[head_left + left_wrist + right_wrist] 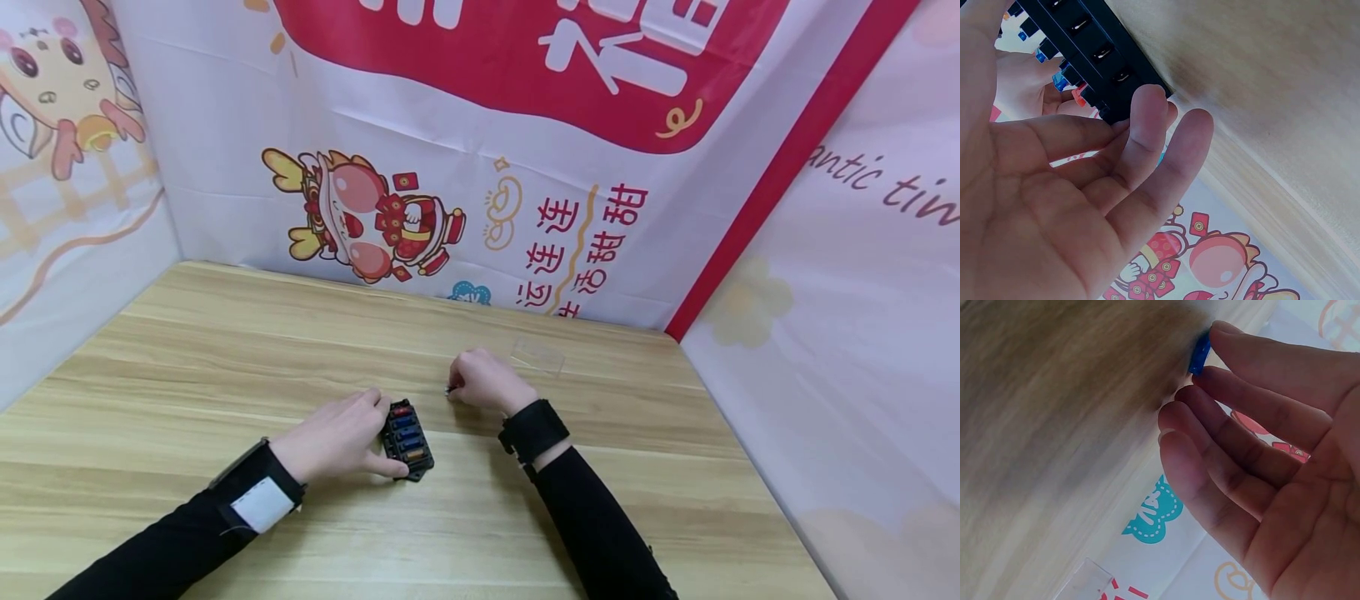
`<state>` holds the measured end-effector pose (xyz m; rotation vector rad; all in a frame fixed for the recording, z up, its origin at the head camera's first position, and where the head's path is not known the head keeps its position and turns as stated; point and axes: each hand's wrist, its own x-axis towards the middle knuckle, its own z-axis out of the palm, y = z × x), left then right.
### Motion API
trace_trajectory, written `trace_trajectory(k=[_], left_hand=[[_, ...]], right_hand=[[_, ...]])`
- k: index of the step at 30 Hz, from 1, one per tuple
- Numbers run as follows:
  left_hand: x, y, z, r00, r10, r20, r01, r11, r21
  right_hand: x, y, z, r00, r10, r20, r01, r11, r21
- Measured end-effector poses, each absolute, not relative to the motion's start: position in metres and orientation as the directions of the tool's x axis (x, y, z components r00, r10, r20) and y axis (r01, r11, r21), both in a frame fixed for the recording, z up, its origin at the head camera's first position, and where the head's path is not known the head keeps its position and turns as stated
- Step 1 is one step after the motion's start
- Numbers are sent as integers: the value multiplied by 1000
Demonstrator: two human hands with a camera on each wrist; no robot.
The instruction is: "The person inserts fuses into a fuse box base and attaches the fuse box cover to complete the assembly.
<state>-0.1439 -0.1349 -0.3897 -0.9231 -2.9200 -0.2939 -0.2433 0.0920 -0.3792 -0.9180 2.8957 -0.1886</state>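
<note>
My left hand (337,436) grips a black fuse box (407,442) on the table, thumb at its near end and fingers at its far end. Red, blue and orange blade fuses sit in a row in its slots. In the left wrist view, the box's black side with metal slots (1102,52) shows tilted above the fingers. To the right of the box, my right hand (487,382) is low over the table. Between its thumb and index fingertips it pinches a small blue blade fuse (1199,355); the other fingers are bent beside it.
A clear plastic cover (537,357) lies on the wooden table (300,333) beyond the right hand. Printed cloth walls (480,208) stand along the back and both sides of the table.
</note>
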Motion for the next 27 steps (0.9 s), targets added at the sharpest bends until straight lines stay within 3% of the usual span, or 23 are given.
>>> trace_trajectory(k=[27], left_hand=[[-146, -134, -391, -812, 572, 120, 584, 795, 161]], right_hand=[[-245, 94, -381, -808, -588, -45, -578, 804, -138]])
